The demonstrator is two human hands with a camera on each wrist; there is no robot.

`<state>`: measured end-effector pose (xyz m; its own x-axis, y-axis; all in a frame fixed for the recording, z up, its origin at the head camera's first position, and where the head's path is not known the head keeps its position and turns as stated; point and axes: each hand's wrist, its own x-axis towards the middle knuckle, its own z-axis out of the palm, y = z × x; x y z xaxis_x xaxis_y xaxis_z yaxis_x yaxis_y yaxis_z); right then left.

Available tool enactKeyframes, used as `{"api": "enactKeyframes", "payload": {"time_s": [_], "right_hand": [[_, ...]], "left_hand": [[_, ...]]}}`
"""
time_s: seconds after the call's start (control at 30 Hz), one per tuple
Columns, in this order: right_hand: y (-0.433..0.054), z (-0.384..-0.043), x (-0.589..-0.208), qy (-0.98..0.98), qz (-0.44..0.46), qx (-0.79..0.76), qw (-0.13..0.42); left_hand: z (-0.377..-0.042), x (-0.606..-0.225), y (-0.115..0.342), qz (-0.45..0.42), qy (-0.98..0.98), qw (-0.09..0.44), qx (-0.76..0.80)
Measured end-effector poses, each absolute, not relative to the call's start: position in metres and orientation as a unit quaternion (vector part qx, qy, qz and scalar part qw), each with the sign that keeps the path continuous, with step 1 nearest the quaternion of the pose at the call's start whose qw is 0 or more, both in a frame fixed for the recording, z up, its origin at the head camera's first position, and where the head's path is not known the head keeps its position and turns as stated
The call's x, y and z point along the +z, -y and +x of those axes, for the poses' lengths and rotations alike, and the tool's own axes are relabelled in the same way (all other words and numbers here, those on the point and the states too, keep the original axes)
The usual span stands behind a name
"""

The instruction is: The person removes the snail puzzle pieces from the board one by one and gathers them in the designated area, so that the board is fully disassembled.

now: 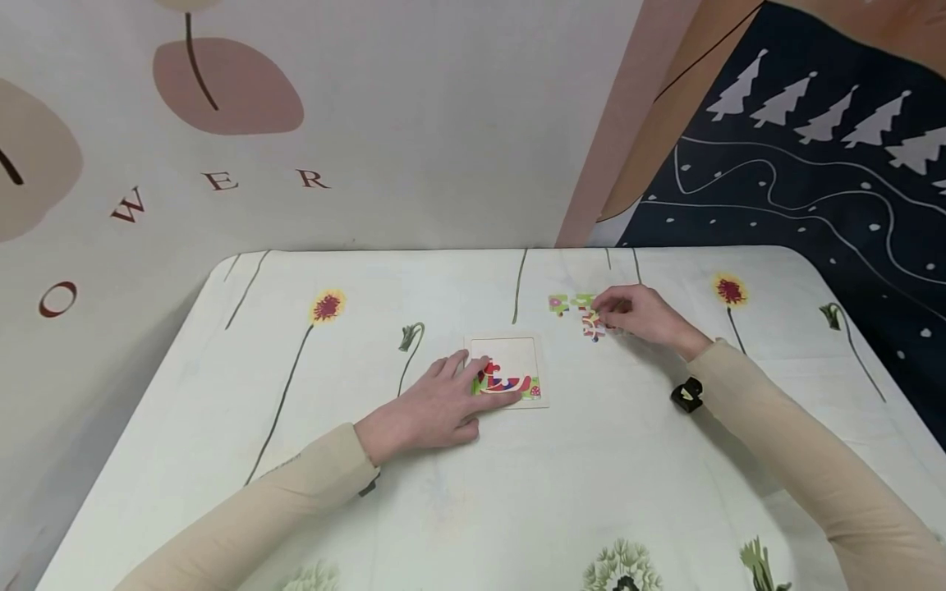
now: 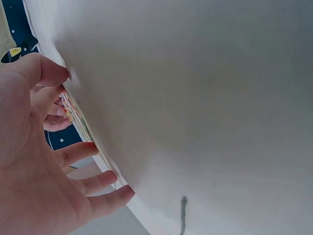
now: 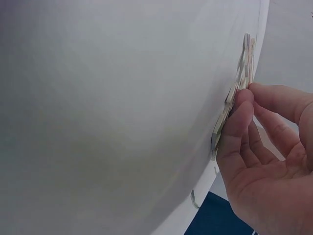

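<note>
A small square jigsaw board [image 1: 507, 346] with a pale rim lies on the table. Several fitted red, blue and green pieces fill its lower part. My left hand [image 1: 441, 404] rests across the board's left and lower side, fingers spread, fingertips touching it. In the left wrist view the left hand [image 2: 44, 142] shows fairly straight fingers along the board's edge. Beyond the board, to the right, lie loose jigsaw pieces [image 1: 559, 304]. My right hand [image 1: 641, 314] is over them, thumb and forefinger pinching a piece, which the fingers partly hide. The right wrist view shows loose pieces [image 3: 221, 128] beside the thumb.
A white cloth [image 1: 443, 509] printed with flowers covers the table. Behind it hangs a pale backdrop [image 1: 443, 123], with a dark tree-patterned cloth [image 1: 798, 180] at the right. A black wrist device [image 1: 687, 395] sits at my right cuff.
</note>
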<state>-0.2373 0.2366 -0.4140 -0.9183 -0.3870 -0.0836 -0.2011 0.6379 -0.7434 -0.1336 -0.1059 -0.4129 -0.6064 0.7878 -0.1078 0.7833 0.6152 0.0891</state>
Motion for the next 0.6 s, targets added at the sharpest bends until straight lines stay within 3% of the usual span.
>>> {"api": "enactKeyframes", "payload": {"time_s": [0.6], "right_hand": [[-0.2348, -0.2375, -0.4134, -0.905, -0.149, -0.377, 0.125]], "left_hand": [[-0.1334, -0.4129, 0.1064, 0.436, -0.897, 0.076, 0.016]]}}
